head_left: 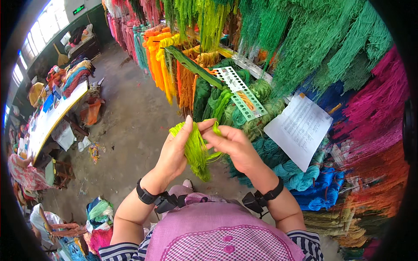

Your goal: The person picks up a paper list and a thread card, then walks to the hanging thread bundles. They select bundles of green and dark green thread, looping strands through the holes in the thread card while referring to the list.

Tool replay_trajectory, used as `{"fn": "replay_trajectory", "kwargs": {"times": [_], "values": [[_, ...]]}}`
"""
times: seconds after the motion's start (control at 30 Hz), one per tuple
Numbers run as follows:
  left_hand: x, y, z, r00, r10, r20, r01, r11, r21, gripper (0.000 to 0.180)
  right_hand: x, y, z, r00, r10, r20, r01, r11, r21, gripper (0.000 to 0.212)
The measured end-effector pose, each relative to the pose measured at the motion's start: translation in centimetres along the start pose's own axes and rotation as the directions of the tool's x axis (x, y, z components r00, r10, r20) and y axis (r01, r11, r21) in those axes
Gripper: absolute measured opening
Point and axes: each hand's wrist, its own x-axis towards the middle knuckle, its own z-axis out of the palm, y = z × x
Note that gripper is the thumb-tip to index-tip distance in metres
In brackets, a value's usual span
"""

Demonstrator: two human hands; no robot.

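Observation:
A lime-green skein of yarn [198,156] hangs in front of my body, its loose strands pointing down. My left hand [174,151] is closed round its upper part, the thumb lying along the strands. My right hand [233,145] pinches a thin loop of the same yarn between thumb and fingers, close to the left fingertips. Just beyond my hands lie green yarn bundles [213,98]. Two hole-punched thread cards [246,104] rest over these, beside a long green-covered bar [193,66].
Green hanks [313,41] hang at the upper right, with magenta yarn [374,102] further right. A printed paper sheet [300,130] lies on the yarn. Orange and yellow skeins [159,61] hang ahead. At the left, a long white table [54,115] stands with a person's sleeve [26,172] nearby.

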Motion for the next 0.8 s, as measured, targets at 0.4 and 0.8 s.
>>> {"fn": "replay_trajectory", "kwargs": {"times": [0.4, 0.8], "values": [[-0.6, 1.9, -0.7, 0.992, 0.094, -0.082, -0.071, 0.964, 0.255, 0.015, -0.7, -0.3, -0.3, 0.997, -0.075, -0.015, 0.076, 0.997, 0.018, 0.011], [-0.5, 0.6, 0.1, 0.995, 0.046, -0.093, -0.031, 0.987, 0.158, 0.023, 0.1, 0.4, 0.7, 0.999, -0.051, 0.013, 0.051, 0.998, 0.027, 0.018]]}}
